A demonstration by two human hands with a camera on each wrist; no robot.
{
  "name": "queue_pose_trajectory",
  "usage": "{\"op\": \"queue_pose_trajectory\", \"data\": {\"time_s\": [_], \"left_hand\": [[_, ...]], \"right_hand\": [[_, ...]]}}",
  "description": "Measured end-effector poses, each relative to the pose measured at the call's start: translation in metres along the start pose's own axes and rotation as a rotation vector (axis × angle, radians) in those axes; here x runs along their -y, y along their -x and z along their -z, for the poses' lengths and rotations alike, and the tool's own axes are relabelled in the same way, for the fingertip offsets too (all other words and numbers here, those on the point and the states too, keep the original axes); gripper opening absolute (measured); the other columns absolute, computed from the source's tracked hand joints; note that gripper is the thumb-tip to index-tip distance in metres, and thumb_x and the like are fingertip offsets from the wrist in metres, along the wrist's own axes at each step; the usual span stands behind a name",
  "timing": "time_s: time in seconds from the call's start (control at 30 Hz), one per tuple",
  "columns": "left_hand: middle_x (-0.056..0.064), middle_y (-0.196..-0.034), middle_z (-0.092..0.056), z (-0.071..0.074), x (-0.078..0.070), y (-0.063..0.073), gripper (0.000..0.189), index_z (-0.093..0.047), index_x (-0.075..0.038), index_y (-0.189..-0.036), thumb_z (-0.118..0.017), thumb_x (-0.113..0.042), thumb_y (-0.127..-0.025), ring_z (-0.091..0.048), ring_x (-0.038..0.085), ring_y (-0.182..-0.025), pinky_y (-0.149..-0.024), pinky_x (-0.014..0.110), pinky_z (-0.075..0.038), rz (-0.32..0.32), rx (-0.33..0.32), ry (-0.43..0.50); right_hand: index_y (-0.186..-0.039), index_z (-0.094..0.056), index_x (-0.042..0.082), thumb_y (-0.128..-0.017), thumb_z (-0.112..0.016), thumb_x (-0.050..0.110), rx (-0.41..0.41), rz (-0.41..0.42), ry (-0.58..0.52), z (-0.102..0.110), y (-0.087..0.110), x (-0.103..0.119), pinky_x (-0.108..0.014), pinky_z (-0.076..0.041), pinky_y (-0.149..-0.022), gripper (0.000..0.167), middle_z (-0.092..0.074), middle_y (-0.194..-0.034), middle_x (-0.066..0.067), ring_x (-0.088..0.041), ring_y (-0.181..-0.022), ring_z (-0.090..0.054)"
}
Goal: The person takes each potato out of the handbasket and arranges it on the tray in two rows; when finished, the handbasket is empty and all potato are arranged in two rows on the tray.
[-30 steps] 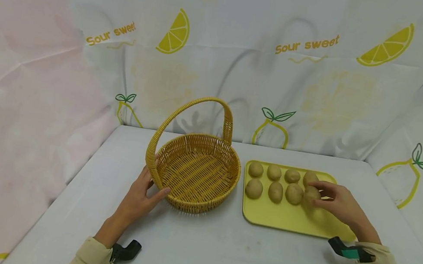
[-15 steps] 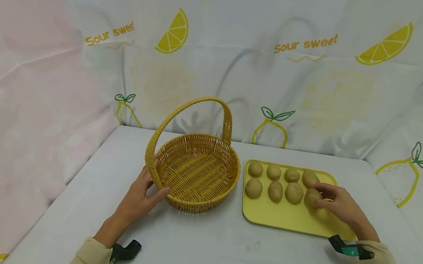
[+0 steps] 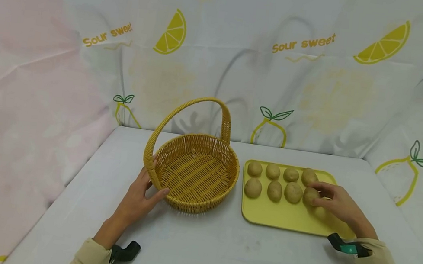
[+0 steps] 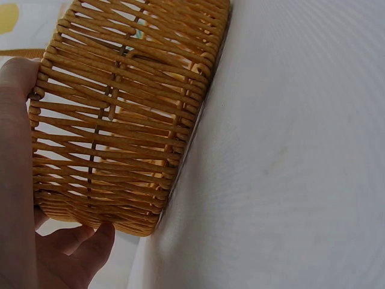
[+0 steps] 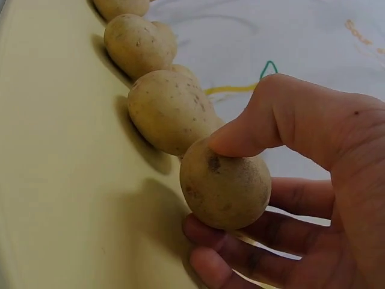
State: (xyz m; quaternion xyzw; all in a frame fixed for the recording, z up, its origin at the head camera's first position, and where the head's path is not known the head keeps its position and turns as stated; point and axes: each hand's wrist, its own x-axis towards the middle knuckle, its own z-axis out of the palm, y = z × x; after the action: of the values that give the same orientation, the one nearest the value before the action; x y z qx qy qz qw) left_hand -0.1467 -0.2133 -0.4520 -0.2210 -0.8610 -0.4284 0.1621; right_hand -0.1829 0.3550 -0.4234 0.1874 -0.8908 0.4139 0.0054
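A round wicker basket with a tall arched handle stands left of centre in the head view. My left hand holds its left side, thumb at the rim, fingers against the outer wall by the handle base. In the left wrist view, the woven wall of the basket fills much of the picture. My right hand pinches a potato between thumb and fingers, at the right end of the front row on a yellow tray. That potato touches or sits very close to its neighbour.
Several other potatoes lie in two rows on the tray, right of the basket. A white cloth covers the table. Behind it hangs a lemon-printed cloth backdrop. Dark wrist mounts sit on both forearms.
The right hand and the potato in its fingers shift only slightly. The left hand and basket stay put, and the head view drifts a little.
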Motion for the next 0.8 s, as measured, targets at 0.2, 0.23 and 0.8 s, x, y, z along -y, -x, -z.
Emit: {"op": "queue_pose_trajectory", "data": {"time_s": [0.2,0.23,0.8], "left_hand": [[0.013,-0.172,-0.016,0.0015,0.0015,-0.0014,0.089,-0.019,-0.006,-0.167,-0.074,-0.017,-0.098,-0.036,0.041,-0.146,-0.102,0.062,-0.046,0.008,0.000,0.015],[0.012,-0.172,-0.016,0.0015,0.0020,-0.0017,0.089,-0.019,-0.007,-0.167,-0.074,-0.017,-0.098,-0.036,0.041,-0.146,-0.102,0.062,-0.046,0.007,-0.001,0.019],[0.010,-0.173,-0.013,0.0025,0.0004,-0.0021,0.089,-0.019,-0.005,-0.166,-0.074,-0.018,-0.098,-0.033,0.040,-0.149,-0.102,0.062,-0.046,0.026,0.004,0.022]], "right_hand": [[-0.126,-0.066,-0.011,-0.087,-0.079,-0.002,0.002,0.043,0.069,0.0025,0.0033,-0.0023,-0.024,-0.054,-0.077,0.042,-0.070,-0.115,-0.016,-0.001,-0.097,-0.061],[-0.125,-0.066,-0.010,-0.086,-0.080,-0.001,0.001,0.043,0.076,0.0025,0.0037,-0.0026,-0.025,-0.054,-0.077,0.042,-0.070,-0.115,-0.016,0.000,-0.097,-0.060],[-0.126,-0.065,-0.007,-0.086,-0.084,0.006,0.009,-0.026,0.156,0.0043,0.0028,0.0035,-0.029,-0.056,-0.078,0.046,-0.068,-0.118,-0.019,-0.025,-0.100,-0.066]]}}
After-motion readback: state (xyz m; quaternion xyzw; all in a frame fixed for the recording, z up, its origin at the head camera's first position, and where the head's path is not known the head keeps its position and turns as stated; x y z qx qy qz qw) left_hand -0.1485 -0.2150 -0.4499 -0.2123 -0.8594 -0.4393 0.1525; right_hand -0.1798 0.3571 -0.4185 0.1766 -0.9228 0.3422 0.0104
